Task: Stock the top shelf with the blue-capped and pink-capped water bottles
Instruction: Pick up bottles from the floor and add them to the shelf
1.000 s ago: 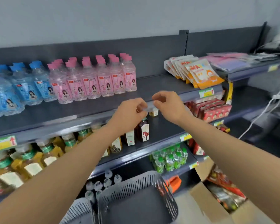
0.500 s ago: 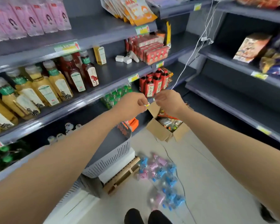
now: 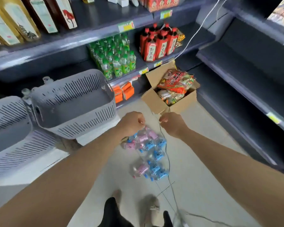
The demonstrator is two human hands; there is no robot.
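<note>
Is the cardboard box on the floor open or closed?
Open: the cardboard box has its flaps folded out, snack packets showing inside.

Your single head-worn wide-angle camera faces forward and steeply down: your left hand (image 3: 132,123) and right hand (image 3: 172,124) sit close at mid-frame, the floor (image 3: 203,161) below, the lower shelves (image 3: 72,45) across the top.

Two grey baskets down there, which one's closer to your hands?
The right basket, the one standing higher; its near corner sits just beside the left hand. The other basket is off at the picture's left edge.
</note>
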